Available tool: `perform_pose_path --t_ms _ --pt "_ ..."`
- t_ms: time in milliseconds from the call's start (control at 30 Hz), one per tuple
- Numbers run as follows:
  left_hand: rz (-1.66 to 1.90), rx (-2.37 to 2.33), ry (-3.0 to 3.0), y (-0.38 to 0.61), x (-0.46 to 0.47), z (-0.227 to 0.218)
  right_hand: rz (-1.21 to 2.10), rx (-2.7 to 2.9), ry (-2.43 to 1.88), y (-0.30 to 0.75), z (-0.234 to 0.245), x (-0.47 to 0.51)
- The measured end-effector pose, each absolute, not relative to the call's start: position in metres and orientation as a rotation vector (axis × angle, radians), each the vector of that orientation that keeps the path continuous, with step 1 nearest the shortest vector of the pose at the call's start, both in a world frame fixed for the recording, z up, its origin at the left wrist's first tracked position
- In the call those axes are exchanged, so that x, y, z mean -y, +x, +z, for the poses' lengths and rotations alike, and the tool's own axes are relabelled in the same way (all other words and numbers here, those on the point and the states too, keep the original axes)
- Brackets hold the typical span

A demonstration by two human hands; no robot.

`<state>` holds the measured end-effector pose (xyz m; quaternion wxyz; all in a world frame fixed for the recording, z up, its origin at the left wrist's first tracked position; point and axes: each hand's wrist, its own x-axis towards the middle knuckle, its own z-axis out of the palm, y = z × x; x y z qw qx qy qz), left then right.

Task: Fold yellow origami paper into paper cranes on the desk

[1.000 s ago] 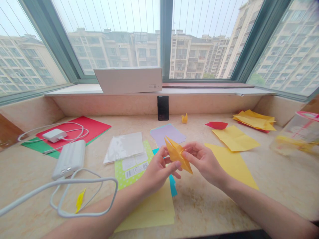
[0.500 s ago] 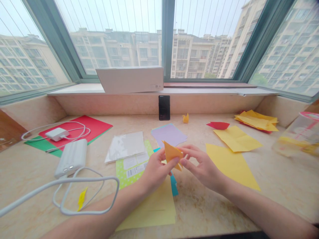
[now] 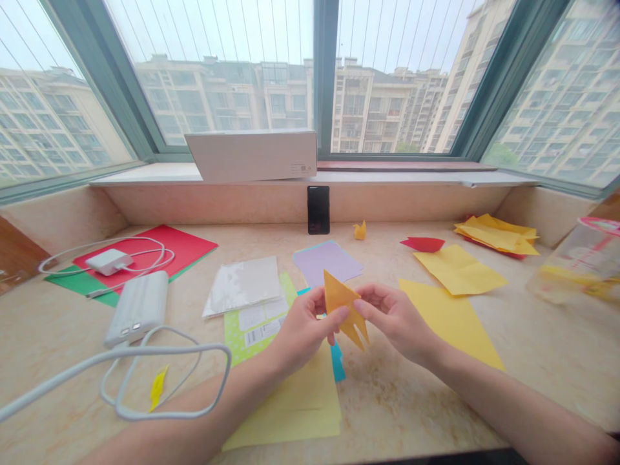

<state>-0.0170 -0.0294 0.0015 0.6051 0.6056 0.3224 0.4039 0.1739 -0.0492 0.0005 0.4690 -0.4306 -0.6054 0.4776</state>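
Above the counter [image 3: 387,407], between its near and far edges: folded yellow paper [image 3: 341,303]
I pinch one side with my left hand [image 3: 303,323], the other with my right hand [image 3: 397,316], its split end [image 3: 354,331] downward

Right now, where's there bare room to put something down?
Bare tabletop shows at right, between the right arm, large yellow sheet and clear container. A smaller patch lies between the power bank and white packet. It's crowded around the left hand, with dotted green packaging and pale yellow paper.

Single head-worn view, forward and down from near above left hand [image 3: 306,329] and right hand [image 3: 401,323], window [image 3: 232,97] ahead.
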Motion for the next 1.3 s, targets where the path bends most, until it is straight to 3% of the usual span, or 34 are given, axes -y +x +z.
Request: perform_pose_path --t_ms 333,800,1300 --pt "0.803 -0.713 1.456 -0.015 0.040 0.003 1.116 1.480 -1.110 0.170 0.003 0.053" --pt "0.876 -0.759 1.433 -0.014 0.040 0.004 0.882 1.599 -1.172 0.171 0.000 0.054" --pt "0.839 -0.676 1.212 -0.014 0.037 0.000 1.085 1.547 -1.056 0.169 0.000 0.053"
